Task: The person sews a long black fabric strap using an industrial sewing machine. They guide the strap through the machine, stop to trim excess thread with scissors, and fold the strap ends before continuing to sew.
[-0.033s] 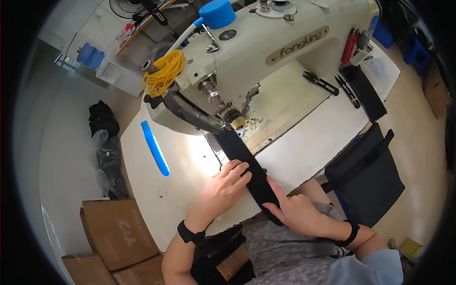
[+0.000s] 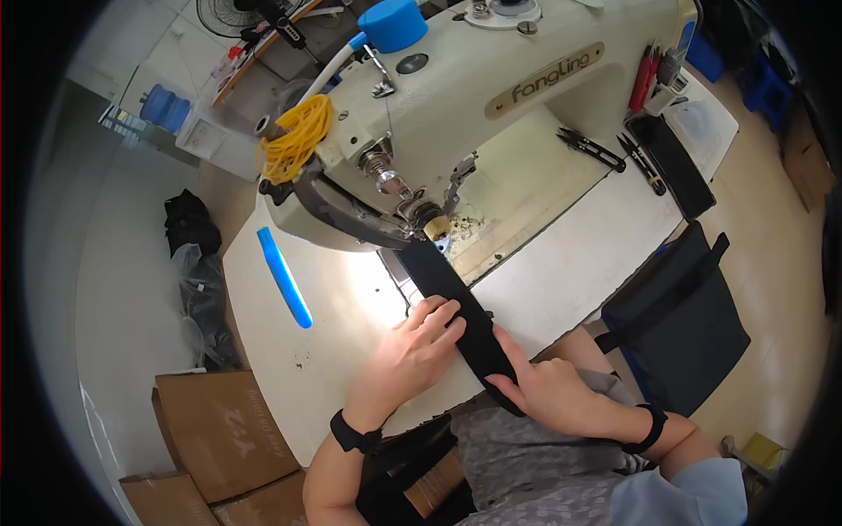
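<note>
A long black fabric strip (image 2: 448,285) runs from under the needle area of a cream sewing machine (image 2: 465,79) toward my lap. My left hand (image 2: 412,351) lies along its left edge, the bent fingers pressed together onto the cloth a short way in front of the needle. Nearer to me, my right hand (image 2: 553,394) grips the strip's right edge, thumb on top and the other fingers partly hidden beneath. The strip's far end disappears beneath the machine head.
A blue strip (image 2: 285,279) lies on the white table (image 2: 338,386) to the left. Black thread snips (image 2: 592,150), a second pair of snips (image 2: 641,165) and a black case (image 2: 674,167) are at the right. Cardboard boxes (image 2: 219,430) stand on the floor at lower left; a black fabric piece (image 2: 675,316) hangs lower right.
The view has shifted slightly, so the machine appears a little further left. Both hands keep their places on the black strip.
</note>
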Tool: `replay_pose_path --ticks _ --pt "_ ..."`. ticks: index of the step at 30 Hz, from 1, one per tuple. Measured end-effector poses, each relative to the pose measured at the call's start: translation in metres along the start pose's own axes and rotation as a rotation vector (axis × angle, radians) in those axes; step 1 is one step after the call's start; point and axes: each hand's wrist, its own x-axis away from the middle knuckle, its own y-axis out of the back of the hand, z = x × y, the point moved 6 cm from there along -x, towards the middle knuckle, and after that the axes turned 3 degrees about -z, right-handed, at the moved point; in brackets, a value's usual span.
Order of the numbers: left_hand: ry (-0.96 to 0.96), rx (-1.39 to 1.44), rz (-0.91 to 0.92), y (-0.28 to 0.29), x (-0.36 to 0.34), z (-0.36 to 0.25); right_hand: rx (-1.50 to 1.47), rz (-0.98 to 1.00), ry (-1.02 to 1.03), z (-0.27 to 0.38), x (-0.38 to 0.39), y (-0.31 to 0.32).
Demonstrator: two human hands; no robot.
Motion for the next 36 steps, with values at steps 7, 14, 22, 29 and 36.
replay_pose_path --ticks 7,14,22,29,36 --pt "0.064 0.004 0.052 0.003 -0.005 -0.011 0.066 -0.008 0.025 -0.003 0.0 -0.005" --pt "0.135 -0.12 0.044 -0.01 0.0 -0.021 0.119 -0.101 0.093 -0.001 0.005 -0.003" --pt "0.194 -0.137 0.064 -0.013 -0.003 -0.032 0.089 -0.117 0.166 -0.009 0.012 -0.002" --pt "0.235 -0.152 0.043 -0.015 -0.008 -0.036 -0.01 -0.065 0.201 -0.017 0.019 0.004" --pt "0.297 -0.258 0.09 -0.023 -0.005 -0.044 0.02 0.103 0.164 -0.018 0.021 0.025"
